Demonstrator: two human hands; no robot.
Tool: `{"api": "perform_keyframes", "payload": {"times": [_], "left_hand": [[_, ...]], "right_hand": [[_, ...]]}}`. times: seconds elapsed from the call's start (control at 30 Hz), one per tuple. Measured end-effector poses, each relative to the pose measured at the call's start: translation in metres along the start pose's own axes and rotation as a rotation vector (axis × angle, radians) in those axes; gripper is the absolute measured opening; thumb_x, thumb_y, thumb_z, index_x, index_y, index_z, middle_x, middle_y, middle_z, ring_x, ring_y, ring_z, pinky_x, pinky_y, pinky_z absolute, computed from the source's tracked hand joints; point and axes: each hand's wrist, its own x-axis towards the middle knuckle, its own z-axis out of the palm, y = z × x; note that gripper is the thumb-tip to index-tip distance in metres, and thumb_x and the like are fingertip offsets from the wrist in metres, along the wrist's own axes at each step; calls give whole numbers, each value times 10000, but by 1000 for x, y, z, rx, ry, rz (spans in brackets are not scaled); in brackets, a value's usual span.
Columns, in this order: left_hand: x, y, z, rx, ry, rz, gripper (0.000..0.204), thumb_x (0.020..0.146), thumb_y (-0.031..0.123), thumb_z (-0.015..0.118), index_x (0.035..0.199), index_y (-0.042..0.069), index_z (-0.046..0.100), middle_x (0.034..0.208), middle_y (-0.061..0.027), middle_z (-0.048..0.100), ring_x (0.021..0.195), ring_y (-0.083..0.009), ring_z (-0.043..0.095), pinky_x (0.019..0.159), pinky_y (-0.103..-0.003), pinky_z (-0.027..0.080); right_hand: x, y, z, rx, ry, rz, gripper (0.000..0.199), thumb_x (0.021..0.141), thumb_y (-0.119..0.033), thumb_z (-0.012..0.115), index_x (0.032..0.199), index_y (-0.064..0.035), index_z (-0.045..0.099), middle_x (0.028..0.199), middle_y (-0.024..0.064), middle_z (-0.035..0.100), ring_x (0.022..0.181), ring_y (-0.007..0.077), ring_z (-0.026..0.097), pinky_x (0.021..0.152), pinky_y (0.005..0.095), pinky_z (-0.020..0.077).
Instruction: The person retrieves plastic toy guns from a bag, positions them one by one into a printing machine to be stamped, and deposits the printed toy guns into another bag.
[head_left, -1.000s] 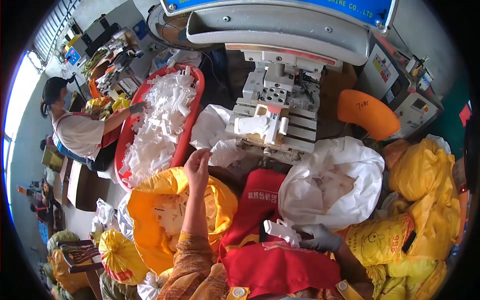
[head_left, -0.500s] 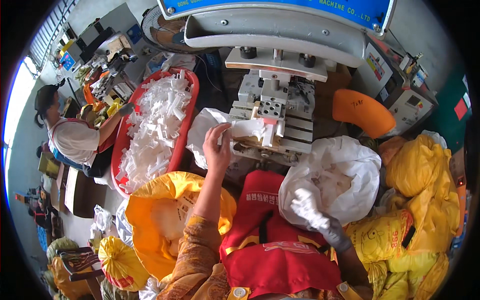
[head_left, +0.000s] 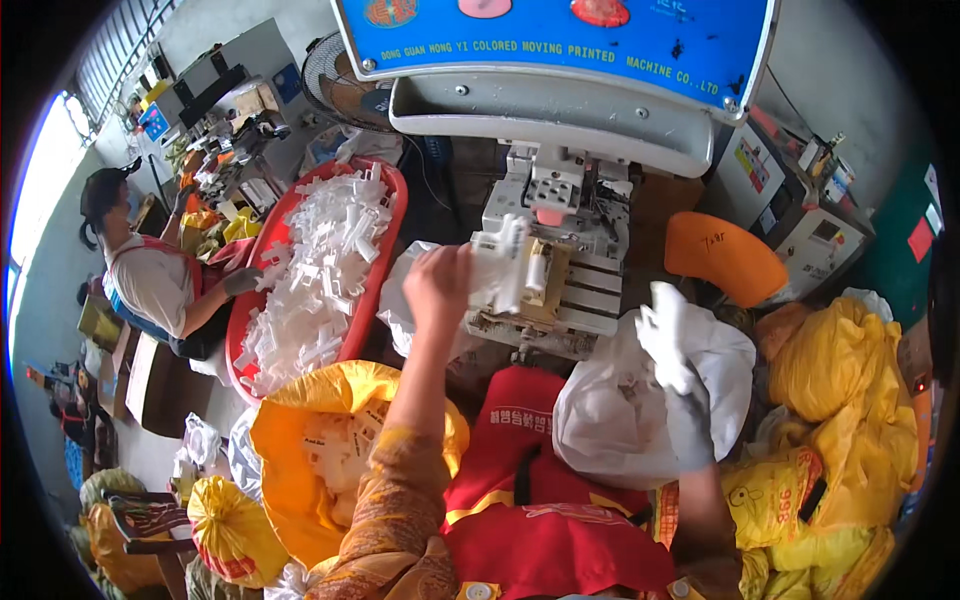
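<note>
My bare left hand (head_left: 437,287) is closed on the end of a white plastic piece (head_left: 510,262), which has faint dark marks on it. It holds the piece over the left side of the jig (head_left: 548,275) on the printing machine's bed. Just behind the jig sits the machine's head block with a pink pad (head_left: 549,216). My right hand (head_left: 686,405), in a grey glove, is raised over the white sack (head_left: 600,400). Its fingers are closed on another white plastic piece (head_left: 664,335) that points upward; motion blurs it.
At left stands a red tub (head_left: 398,215) heaped with white pieces, a co-worker (head_left: 150,265) beside it. A yellow sack (head_left: 285,440) holding marked pieces is by my left forearm. Several yellow bags (head_left: 840,350) crowd the right. The machine's blue panel (head_left: 560,45) overhangs the bed.
The pad has drawn back from over the jig. My left hand now holds its piece up, tilted and off the jig. My right hand has risen with its piece from the sack's near edge.
</note>
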Motion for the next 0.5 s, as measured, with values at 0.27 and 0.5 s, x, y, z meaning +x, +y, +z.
{"api": "perform_keyframes", "payload": {"times": [0.27, 0.5], "left_hand": [[-114, -52, -169, 68, 156, -497, 112, 812, 46, 601, 749, -45, 617, 638, -66, 557, 606, -145, 523, 592, -274, 430], [-205, -82, -254, 531, 112, -470, 130, 844, 86, 590, 837, -32, 644, 802, -112, 636, 742, -213, 600, 699, -329, 480]], "right_hand": [[129, -11, 93, -1095, -342, -629, 466, 731, -52, 584, 1196, -67, 562, 1049, 135, 564, 968, 314, 535, 865, 387, 433], [153, -8, 84, -1119, -556, -529, 435, 779, -178, 580, 1206, -104, 551, 1198, 150, 512, 1103, 326, 500, 921, 399, 426]]}}
